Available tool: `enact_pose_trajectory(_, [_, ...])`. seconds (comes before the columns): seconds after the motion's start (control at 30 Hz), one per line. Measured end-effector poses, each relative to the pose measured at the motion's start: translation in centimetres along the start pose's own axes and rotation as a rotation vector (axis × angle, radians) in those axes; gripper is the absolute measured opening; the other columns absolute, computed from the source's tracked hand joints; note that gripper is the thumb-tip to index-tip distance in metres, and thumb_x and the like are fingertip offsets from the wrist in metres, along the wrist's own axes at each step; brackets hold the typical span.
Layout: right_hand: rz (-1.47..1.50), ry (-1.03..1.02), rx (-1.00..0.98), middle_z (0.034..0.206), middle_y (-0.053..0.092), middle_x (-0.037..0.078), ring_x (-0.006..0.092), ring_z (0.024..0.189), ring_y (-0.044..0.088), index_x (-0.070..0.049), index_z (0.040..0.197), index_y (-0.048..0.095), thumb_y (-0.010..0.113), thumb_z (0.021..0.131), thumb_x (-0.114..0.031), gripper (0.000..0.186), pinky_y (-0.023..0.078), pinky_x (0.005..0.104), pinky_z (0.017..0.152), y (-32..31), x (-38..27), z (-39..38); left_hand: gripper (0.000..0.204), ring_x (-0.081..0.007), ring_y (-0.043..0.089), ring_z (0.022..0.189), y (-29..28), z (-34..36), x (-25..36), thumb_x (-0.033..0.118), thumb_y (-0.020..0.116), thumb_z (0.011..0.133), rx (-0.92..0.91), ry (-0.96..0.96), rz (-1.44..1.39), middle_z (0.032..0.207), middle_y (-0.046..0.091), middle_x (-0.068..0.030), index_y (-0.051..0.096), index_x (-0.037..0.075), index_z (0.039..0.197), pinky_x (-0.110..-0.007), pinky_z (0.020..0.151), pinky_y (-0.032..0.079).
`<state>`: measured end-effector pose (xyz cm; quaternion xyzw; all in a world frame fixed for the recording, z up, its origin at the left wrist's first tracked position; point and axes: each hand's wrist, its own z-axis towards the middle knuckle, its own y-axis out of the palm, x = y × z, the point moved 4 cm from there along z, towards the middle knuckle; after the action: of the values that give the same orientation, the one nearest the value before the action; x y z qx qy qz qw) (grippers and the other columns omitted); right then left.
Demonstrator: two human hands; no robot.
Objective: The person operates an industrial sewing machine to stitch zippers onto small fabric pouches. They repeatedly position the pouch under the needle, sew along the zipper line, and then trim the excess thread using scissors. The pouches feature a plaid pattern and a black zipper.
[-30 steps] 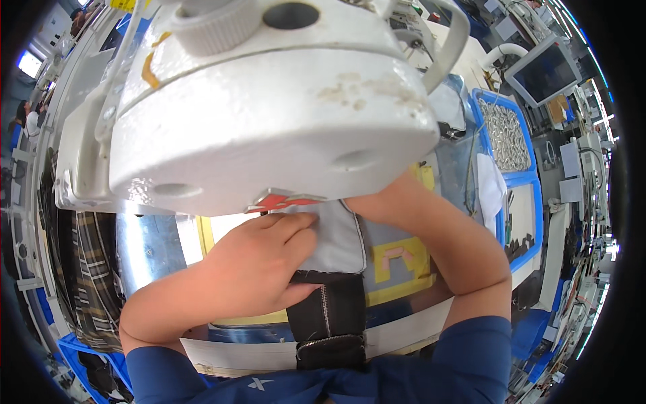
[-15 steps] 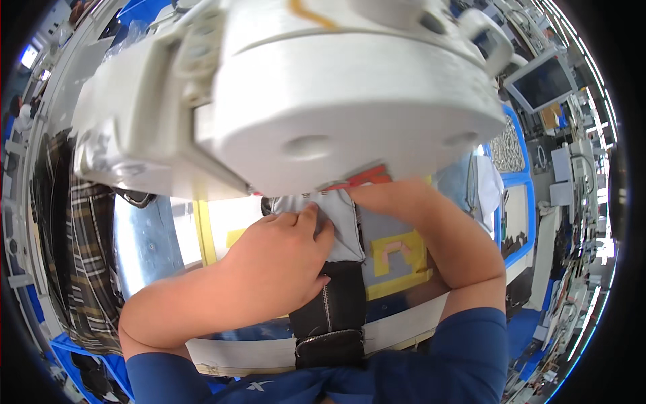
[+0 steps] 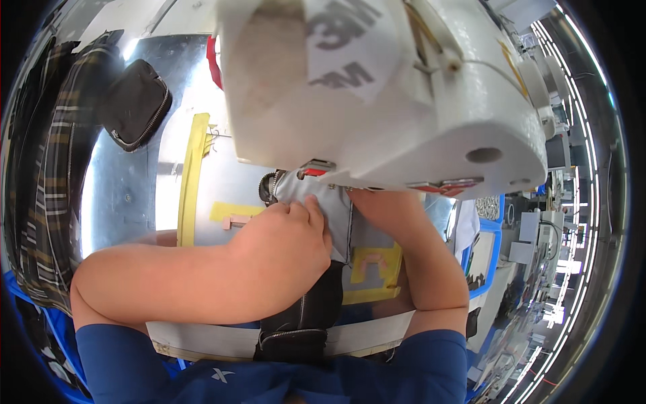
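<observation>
A large white sewing machine (image 3: 383, 87) fills the upper view. Under its head lies a grey fabric piece (image 3: 330, 205) joined to a black zippered pouch (image 3: 299, 323) that hangs toward me over the table's front edge. My left hand (image 3: 282, 246) presses flat on the grey fabric, fingertips just short of the machine's foot. My right hand is hidden under the machine head; only its forearm (image 3: 417, 256) shows, running up to the right side of the fabric.
A metal table (image 3: 128, 195) carries yellow tape guides (image 3: 192, 168). A black zippered pouch (image 3: 138, 101) lies at the far left beside plaid cloth (image 3: 40, 175). Blue bins (image 3: 494, 236) and other workstations stand to the right.
The view has swung closer under the machine head. My left hand has stayed pressed on the grey fabric, which sits slightly further under the machine.
</observation>
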<state>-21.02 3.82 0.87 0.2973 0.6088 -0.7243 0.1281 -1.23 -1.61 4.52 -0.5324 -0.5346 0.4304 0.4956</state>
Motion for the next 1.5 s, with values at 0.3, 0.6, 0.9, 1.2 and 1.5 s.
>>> enact_pose_trajectory(0.3, [-0.071, -0.129, -0.012, 0.109, 0.077, 0.014, 0.0356, 0.103, 0.073, -0.008, 0.113, 0.077, 0.076, 0.092, -0.016, 0.023, 0.057, 0.0470, 0.089, 0.7, 0.9, 0.4, 0.075, -0.0365, 0.073, 0.110, -0.1, -0.1, 0.2, 0.040, 0.078, 0.088, -0.069, 0.002, 0.004, 0.141, 0.062, -0.0387, 0.062, -0.014, 0.137, -0.041, 0.096, 0.058])
enact_pose_trajectory(0.6, [-0.370, -0.225, -0.095, 0.114, 0.078, 0.013, 0.0354, 0.107, 0.073, -0.011, 0.117, 0.078, 0.074, 0.097, -0.024, 0.025, 0.058, 0.0462, 0.092, 0.7, 1.0, 0.3, 0.076, -0.0359, 0.073, 0.111, 0.0, 0.1, 0.4, 0.042, 0.078, 0.089, -0.079, -0.025, 0.042, 0.141, 0.063, -0.0384, 0.063, -0.014, 0.137, -0.040, 0.097, 0.059])
enact_pose_trajectory(0.9, [-0.098, 0.170, -0.118, 0.117, 0.078, 0.014, 0.0357, 0.112, 0.072, -0.010, 0.121, 0.077, 0.077, 0.096, -0.024, 0.029, 0.056, 0.0463, 0.096, 0.5, 0.8, 0.2, 0.076, -0.0385, 0.073, 0.113, 0.0, -0.3, 0.4, 0.043, 0.079, 0.088, -0.028, 0.014, 0.023, 0.141, 0.061, -0.0401, 0.063, -0.013, 0.137, -0.042, 0.102, 0.057])
enact_pose_trajectory(1.2, [-0.168, -0.005, -0.056, 0.111, 0.078, 0.014, 0.0358, 0.105, 0.073, -0.006, 0.116, 0.078, 0.077, 0.093, -0.016, 0.025, 0.057, 0.0466, 0.091, -0.8, 2.8, 0.4, 0.071, -0.0413, 0.068, 0.124, 0.7, 0.3, 1.1, 0.043, 0.079, 0.089, 0.055, 0.059, -0.015, 0.143, 0.060, -0.0392, 0.064, -0.008, 0.137, -0.045, 0.113, 0.051])
enact_pose_trajectory(1.5, [-0.280, -0.301, 0.016, 0.111, 0.078, 0.010, 0.0304, 0.107, 0.073, -0.007, 0.118, 0.076, 0.073, 0.094, -0.013, 0.025, 0.056, 0.0440, 0.093, -1.2, 1.8, 0.8, 0.072, -0.0423, 0.068, 0.121, -0.3, 0.6, 0.8, 0.042, 0.084, 0.084, 0.073, 0.073, -0.175, 0.141, 0.060, -0.0377, 0.065, -0.003, 0.137, -0.046, 0.109, 0.053])
